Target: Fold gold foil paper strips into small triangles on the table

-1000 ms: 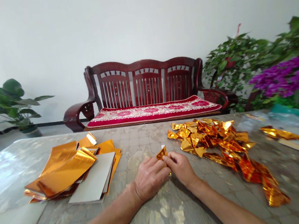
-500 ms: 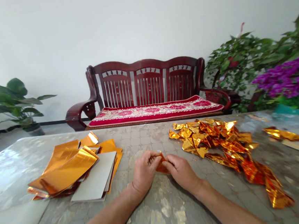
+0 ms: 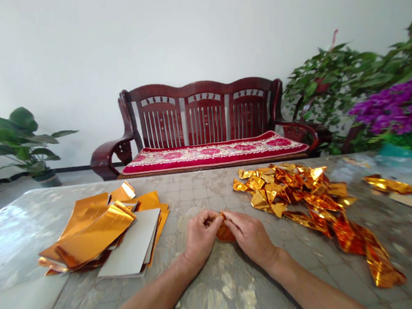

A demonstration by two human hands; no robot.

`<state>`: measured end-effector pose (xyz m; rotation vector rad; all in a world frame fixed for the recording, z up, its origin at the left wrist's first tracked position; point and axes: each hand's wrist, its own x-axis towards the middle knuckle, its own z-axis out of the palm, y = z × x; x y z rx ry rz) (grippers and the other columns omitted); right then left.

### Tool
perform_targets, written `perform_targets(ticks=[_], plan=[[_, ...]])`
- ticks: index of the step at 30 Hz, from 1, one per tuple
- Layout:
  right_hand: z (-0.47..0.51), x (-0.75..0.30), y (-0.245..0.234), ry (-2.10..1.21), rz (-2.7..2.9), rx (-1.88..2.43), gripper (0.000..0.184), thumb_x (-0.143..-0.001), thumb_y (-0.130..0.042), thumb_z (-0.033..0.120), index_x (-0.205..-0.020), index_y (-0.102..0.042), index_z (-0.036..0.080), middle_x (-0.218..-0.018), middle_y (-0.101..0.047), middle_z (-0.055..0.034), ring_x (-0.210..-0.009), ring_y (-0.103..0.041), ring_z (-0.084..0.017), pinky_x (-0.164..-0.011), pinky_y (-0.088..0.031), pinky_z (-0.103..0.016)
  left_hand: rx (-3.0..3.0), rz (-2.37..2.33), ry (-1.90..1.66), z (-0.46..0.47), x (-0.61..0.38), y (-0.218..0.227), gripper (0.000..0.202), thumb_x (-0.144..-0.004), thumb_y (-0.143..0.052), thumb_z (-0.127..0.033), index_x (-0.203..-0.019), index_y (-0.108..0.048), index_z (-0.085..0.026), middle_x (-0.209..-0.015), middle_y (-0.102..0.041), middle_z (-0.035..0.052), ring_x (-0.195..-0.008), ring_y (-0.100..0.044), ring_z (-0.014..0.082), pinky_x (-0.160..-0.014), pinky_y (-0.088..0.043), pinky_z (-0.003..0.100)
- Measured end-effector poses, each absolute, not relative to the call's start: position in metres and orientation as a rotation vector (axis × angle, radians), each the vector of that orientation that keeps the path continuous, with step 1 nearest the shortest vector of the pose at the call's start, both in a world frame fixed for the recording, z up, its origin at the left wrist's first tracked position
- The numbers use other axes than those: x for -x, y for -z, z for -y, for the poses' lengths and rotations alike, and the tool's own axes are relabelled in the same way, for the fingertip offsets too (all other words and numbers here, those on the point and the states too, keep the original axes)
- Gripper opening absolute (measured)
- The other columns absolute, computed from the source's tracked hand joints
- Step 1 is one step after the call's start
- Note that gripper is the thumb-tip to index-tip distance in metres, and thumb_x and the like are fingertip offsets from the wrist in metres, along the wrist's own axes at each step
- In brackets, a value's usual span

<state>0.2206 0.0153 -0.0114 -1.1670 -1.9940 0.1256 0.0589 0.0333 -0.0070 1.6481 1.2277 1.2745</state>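
Between my two hands is a small piece of orange-gold foil paper [image 3: 226, 233], partly folded and largely hidden by my fingers. My left hand [image 3: 203, 234] pinches its left side, and my right hand [image 3: 251, 234] grips it from the right, thumbs close together at the top. To the left lies a loose stack of gold foil sheets [image 3: 97, 231], some turned to show a pale backing [image 3: 133, 247]. A heap of folded gold foil pieces [image 3: 295, 190] spreads to the right, trailing toward the near right side.
All of this rests on a table with a patterned, glossy cover [image 3: 211, 298]. At the far right are clear plastic wrapping [image 3: 355, 168] and a lone foil piece [image 3: 396, 186]. Beyond the table stands a dark red wooden bench [image 3: 202, 111], with plants on both sides.
My fingertips have drawn closer together at the top of the foil paper, and my right hand's fingers have shifted slightly up. The stack and the heap look the same.
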Motion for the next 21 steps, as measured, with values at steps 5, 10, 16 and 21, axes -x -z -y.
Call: perform_targets(ticks=[5,10,16,21], plan=[[-0.0162,-0.2200,0.0100,-0.156,1.975,1.149,0.025,-0.098,-0.048,0.024,-0.112,-0.068,0.023,-0.104,-0.074,-0.0057,-0.094,-0.069,-0.019,-0.084,-0.053,-0.029,-1.648,-1.205,-1.300,-0.0339,-0.0597,0.0081,0.018,-0.078,-0.064,-0.032,-0.070,-0.069,-0.017,-0.066,-0.068,0.0001,-0.063,-0.062,0.0132,-0.060,-0.046,0.022],[-0.0152,-0.2196,0.0086,-0.152,1.964,1.167,0.022,-0.097,-0.049,0.024,-0.104,-0.070,0.022,-0.086,-0.070,-0.0049,-0.081,-0.066,-0.018,-0.074,-0.051,-0.028,-1.602,-1.173,-1.320,-0.0332,-0.0614,0.0072,0.017,-0.077,-0.065,-0.032,-0.070,-0.069,-0.017,-0.067,-0.069,0.0003,-0.064,-0.062,0.0138,-0.062,-0.047,0.022],[-0.0146,-0.2188,0.0065,-0.162,1.967,1.172,0.021,-0.097,-0.049,0.023,-0.099,-0.070,0.021,-0.080,-0.065,-0.0045,-0.077,-0.062,-0.017,-0.071,-0.049,-0.026,-1.498,-1.119,-1.279,-0.0313,-0.0616,0.0064,0.020,-0.077,-0.066,-0.034,-0.072,-0.069,-0.015,-0.068,-0.069,0.0016,-0.065,-0.062,0.0141,-0.062,-0.048,0.022],[-0.0139,-0.2188,0.0049,-0.112,1.997,1.179,0.023,-0.098,-0.047,0.023,-0.099,-0.070,0.019,-0.079,-0.064,-0.0048,-0.076,-0.061,-0.017,-0.071,-0.048,-0.026,-1.456,-1.106,-1.262,-0.0331,-0.0609,0.0088,0.019,-0.076,-0.067,-0.033,-0.073,-0.068,-0.014,-0.067,-0.068,0.0015,-0.062,-0.060,0.0130,-0.060,-0.047,0.022]])
